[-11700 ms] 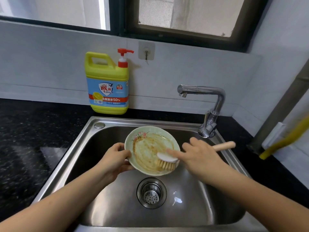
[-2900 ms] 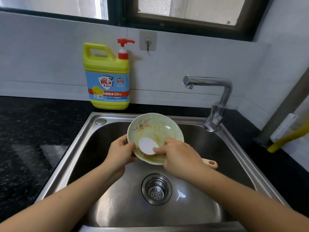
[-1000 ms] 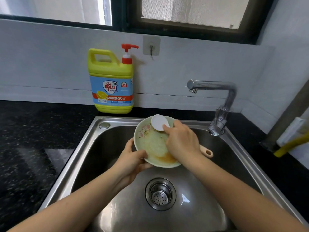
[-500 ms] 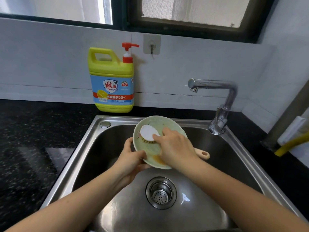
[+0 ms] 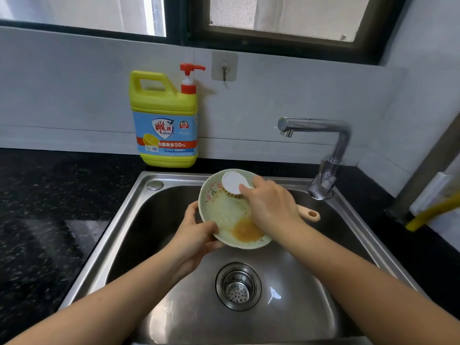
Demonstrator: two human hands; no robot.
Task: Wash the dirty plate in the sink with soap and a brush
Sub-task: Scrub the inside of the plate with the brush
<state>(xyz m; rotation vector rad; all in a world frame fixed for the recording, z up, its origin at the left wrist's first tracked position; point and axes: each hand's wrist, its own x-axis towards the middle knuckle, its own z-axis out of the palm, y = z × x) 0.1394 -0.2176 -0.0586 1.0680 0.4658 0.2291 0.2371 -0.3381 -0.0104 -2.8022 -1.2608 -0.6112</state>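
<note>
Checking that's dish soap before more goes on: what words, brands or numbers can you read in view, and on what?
"雕牌": red brand mark on the label of the soap bottle.
"50%": in white on the label's red band; the characters before it are unclear.
Other small print on the label: too small to read.
Nothing readable elsewhere.
</note>
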